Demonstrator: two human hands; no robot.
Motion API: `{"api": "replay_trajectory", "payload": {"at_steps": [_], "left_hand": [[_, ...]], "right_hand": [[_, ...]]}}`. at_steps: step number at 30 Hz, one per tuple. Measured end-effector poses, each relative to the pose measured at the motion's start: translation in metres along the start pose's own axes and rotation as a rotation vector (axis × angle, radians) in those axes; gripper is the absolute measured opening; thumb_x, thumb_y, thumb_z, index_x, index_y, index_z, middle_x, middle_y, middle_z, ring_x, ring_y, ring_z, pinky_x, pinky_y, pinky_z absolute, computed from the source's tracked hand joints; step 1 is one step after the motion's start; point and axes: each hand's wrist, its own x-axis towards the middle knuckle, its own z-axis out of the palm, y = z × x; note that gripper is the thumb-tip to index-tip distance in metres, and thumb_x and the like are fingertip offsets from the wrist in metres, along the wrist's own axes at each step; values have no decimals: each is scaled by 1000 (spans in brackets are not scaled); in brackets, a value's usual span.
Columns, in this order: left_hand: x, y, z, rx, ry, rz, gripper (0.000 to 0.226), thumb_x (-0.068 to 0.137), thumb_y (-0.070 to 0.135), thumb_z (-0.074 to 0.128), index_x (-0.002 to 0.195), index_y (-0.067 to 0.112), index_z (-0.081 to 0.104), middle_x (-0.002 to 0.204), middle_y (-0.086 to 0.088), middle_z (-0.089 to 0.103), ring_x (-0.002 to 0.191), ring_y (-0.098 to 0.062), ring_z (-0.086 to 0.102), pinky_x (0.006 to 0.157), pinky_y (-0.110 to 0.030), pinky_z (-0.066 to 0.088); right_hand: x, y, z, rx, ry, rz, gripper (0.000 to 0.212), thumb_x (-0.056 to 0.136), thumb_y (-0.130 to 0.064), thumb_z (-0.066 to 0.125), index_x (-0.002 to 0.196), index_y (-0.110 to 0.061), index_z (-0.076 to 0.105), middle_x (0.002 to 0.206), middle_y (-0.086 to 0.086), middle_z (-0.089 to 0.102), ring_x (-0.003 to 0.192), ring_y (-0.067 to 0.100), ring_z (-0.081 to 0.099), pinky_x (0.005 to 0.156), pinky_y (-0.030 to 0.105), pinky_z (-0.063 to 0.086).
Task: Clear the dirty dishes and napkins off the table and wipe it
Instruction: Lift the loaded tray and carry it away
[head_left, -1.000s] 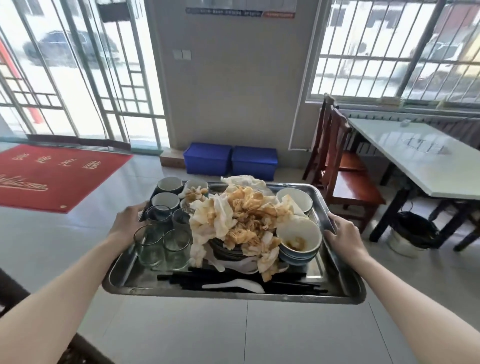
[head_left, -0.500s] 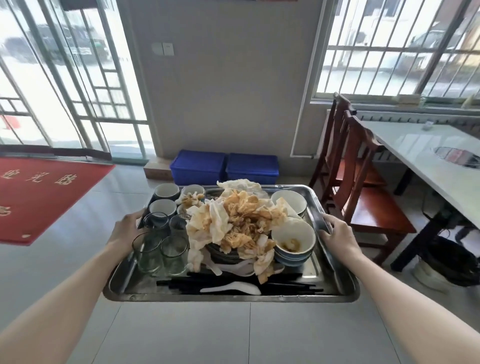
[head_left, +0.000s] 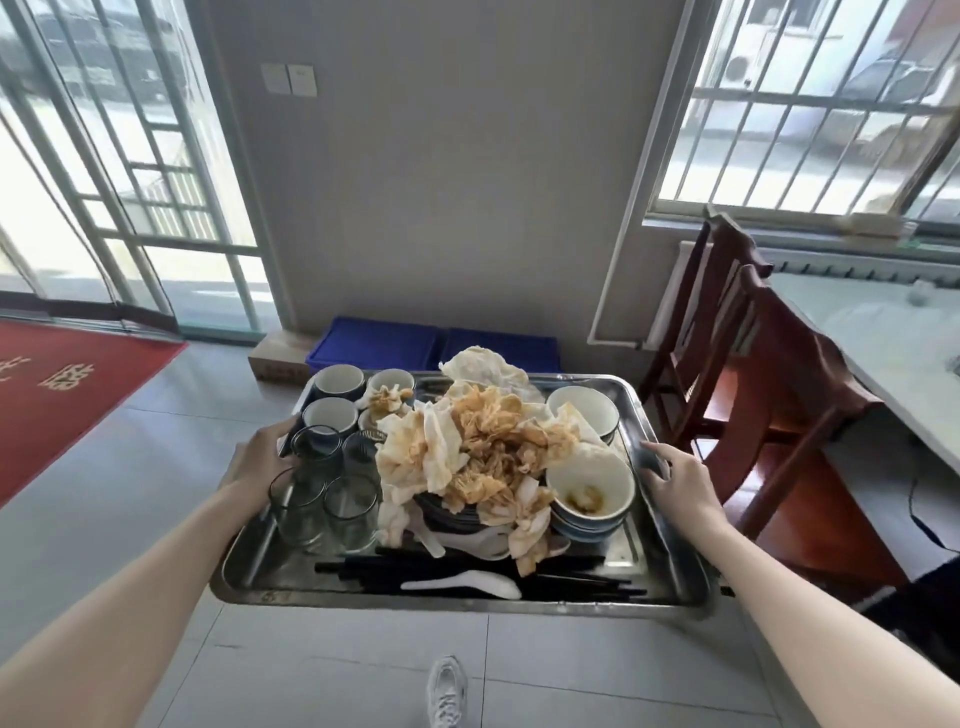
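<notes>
Tray mid-frame, left hand gripping left rim, right hand gripping right rim, soiled napkins heaped centre.

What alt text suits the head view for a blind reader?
Two bare hands carry a metal tray over a tiled floor, left hand and right hand gripping its side rims. It holds stained napkins, bowls, cups, glasses, black chopsticks and a white spoon.

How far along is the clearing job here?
Done: bowls, glasses and napkins are piled on the tray. In hand: left hand and right hand grip the tray's sides, carrying it above the floor. Left: wiping the table; no cloth in view.
</notes>
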Motion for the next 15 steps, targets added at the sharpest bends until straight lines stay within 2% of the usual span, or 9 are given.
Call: {"api": "replay_trajectory", "payload": {"at_steps": [4,7,12,13,15], "left_hand": [[95,15,36,-36,-20,12,50,79,9,75,126,22,64,106,-11,68,101,-25,58,76,-28,37],[168,31,60,-56,-33,43,46,80,3,72,124,17,65,107,-9,67,99,-21,57,75,-26,36],[293,62,87,-114,-105,38,46,86,-14,59,128,3,58,112,-12,60,101,-16,51,64,3,40],[315,67,93,-97,-116,46,48,86,-15,58,130,3,55,114,-11,60,105,-16,51,70,1,42],[357,78,105,-94,-81,57,51,81,-14,64,129,2,58,116,-11,62,110,-19,54,87,-17,46]], "right_hand": [[87,7,24,-5,19,15,39,84,-8,66,122,-13,64,114,7,69,109,23,62,90,26,43],[153,8,39,-5,27,55,36,84,-10,67,119,-16,66,111,3,70,107,22,63,86,22,40],[257,5,53,2,63,107,34,85,-12,68,117,-18,67,109,4,71,104,23,64,83,21,38],[275,6,55,4,70,114,34,85,-11,68,117,-17,67,109,5,71,104,24,64,83,22,38],[312,8,58,8,77,119,34,84,-10,68,118,-17,67,108,5,71,103,25,64,82,23,39]]}}
